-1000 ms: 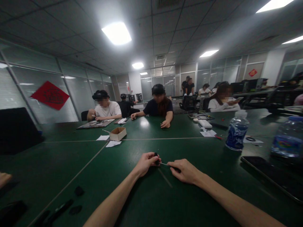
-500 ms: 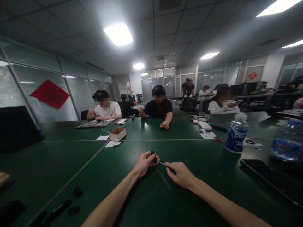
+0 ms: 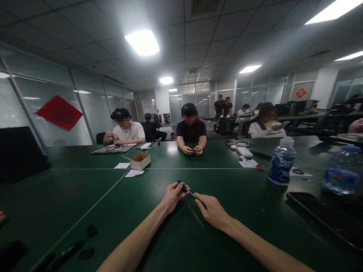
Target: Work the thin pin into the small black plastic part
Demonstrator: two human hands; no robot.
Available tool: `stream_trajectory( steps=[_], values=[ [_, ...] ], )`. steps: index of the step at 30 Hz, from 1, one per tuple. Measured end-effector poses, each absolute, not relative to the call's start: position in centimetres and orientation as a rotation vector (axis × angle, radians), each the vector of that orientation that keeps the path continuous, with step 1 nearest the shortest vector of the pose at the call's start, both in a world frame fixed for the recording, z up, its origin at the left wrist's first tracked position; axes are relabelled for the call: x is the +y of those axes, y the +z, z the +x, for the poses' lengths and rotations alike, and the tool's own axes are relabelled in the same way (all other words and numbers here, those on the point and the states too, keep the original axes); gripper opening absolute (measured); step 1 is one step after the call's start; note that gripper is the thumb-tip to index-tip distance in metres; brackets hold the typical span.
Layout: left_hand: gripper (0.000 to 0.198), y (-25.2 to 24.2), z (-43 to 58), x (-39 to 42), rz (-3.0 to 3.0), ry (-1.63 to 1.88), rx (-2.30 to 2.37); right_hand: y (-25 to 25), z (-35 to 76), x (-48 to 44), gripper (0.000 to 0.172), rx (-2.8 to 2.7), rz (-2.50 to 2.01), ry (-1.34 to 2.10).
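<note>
Pinched in the fingers of my left hand (image 3: 171,196) is a small black part (image 3: 182,186), whose exact kind I cannot make out. My right hand (image 3: 212,209) is closed around the dark handle of a screwdriver. The thin metal shaft of the screwdriver (image 3: 191,193) points up and left, and its tip meets the black part or lies right at it. Both hands are held over the green table (image 3: 159,238), in front of me.
Black pieces (image 3: 86,254) lie at the lower left. Across the seam stands an open cardboard box (image 3: 140,161) beside white papers (image 3: 134,173). To the right are a blue-labelled bottle (image 3: 282,162), another water bottle (image 3: 342,170) and a phone (image 3: 320,215). Co-workers sit opposite.
The black part has tilted slightly in my left fingers, and my right hand has shifted a little left with the screwdriver. Opposite, a co-worker has brought both hands together.
</note>
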State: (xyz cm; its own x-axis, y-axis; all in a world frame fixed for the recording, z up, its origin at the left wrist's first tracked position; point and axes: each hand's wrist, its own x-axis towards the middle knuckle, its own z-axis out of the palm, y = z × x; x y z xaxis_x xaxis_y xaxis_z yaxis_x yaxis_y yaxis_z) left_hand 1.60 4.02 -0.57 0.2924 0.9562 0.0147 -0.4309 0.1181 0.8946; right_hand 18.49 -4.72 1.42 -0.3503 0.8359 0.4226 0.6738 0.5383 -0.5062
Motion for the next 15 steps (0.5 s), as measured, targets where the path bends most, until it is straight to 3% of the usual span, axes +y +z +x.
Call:
stream_trajectory(
  steps=[15],
  values=[
    [0.016, -0.3, 1.86, 3.56, 0.997, 1.157, 0.705, 1.27, 18.38, -4.46, 0.031, -2.07, -1.189, 0.338]
  ],
)
